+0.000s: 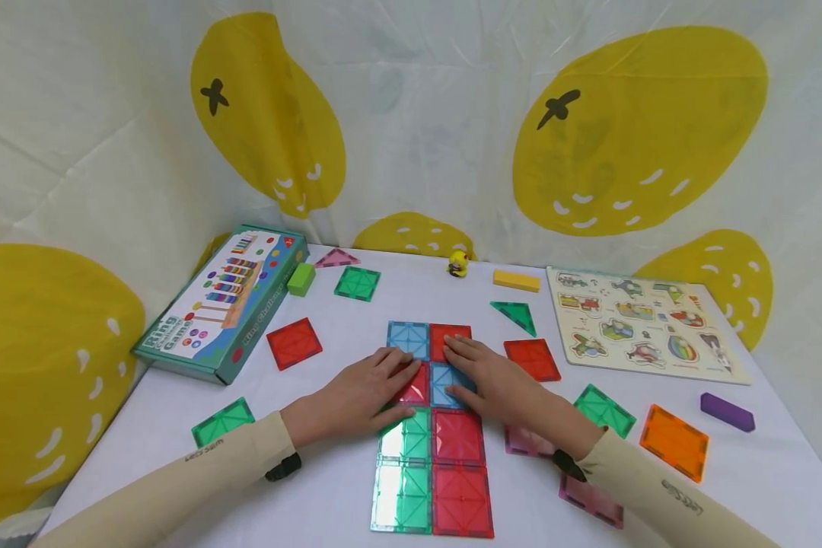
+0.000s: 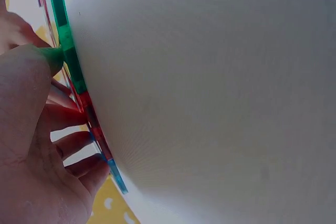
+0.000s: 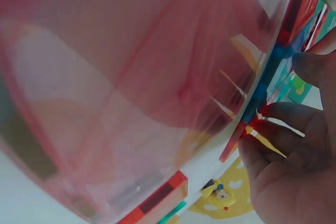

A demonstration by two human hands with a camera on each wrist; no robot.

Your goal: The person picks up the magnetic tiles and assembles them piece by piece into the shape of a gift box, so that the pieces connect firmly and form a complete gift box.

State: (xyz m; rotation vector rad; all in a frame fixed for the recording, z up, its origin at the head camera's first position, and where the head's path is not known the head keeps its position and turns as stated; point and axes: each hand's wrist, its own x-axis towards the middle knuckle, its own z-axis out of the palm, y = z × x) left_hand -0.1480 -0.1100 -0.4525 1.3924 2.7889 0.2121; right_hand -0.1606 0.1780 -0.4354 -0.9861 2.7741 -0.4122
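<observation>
on the table (image 1: 315,495), well in from its left edge, the left hand (image 1: 359,396), fingers relaxed, rests along the left side of a two-column magnetic tile panel (image 1: 455,438); the right hand (image 1: 503,380), likewise loose, touches its right column toward the far edge. light, even inward pressure should keep seams tight. only the left wrist view shows the panel edge-on, the thumb against green tile (image 2: 74,72).

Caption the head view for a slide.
Left hand and right hand rest on a two-column grid of translucent tiles.
</observation>
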